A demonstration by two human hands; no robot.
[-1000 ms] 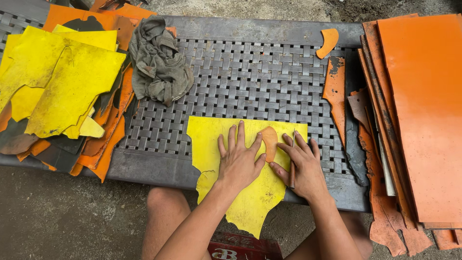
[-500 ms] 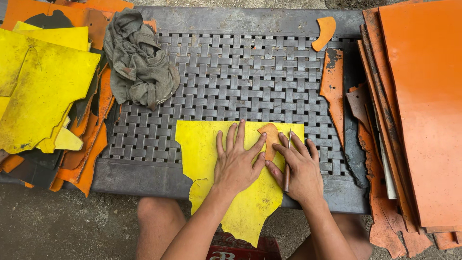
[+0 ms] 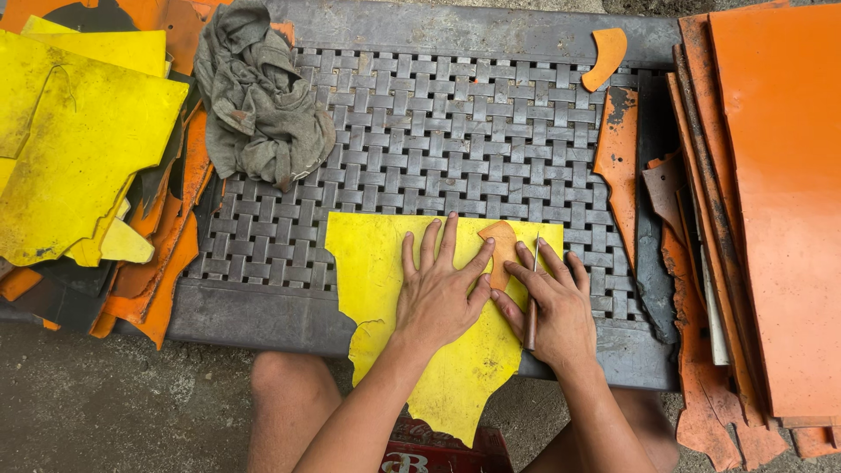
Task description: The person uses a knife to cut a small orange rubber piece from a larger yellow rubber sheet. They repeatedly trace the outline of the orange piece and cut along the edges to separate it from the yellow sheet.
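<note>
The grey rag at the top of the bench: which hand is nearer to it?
Left. The left hand lies below and right of the grey rag; the right hand is farther right.

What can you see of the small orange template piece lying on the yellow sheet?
The orange template piece is small, flat and light orange-tan, with a pointed top, wider shoulders and a narrower lower end. It looks like stiff card or leather. It lies flat near the top edge of the yellow sheet, on the grey woven bench. The left hand pins its left side with a fingertip; the right hand touches its right edge while holding a thin brown-handled tool.
</note>
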